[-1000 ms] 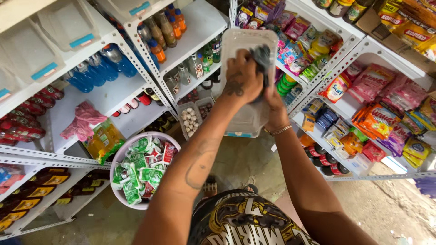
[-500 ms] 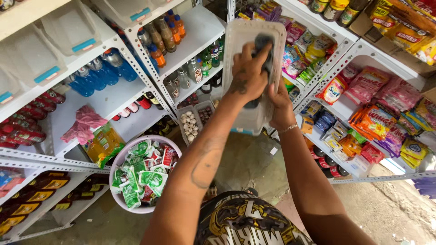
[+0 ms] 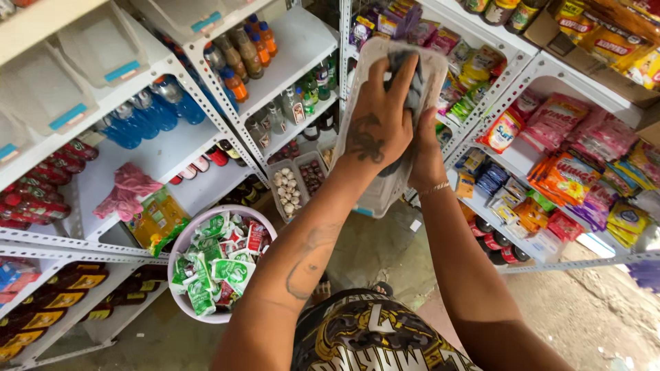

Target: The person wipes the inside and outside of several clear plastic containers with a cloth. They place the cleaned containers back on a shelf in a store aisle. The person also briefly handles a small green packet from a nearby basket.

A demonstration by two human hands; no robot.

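The left hand [image 3: 377,134] has slid higher up the clear plastic bin [image 3: 385,185], fingers pressing a dark cloth [image 3: 411,82] against it — the wiping now reaches the top end. The right hand [image 3: 425,156] grips the bin, raised before the shelves [image 3: 302,34].

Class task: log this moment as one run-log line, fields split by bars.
left hand: presses dark cloth into clear tub | right hand: holds tub | setting: shop shelves | below: basin of sachets
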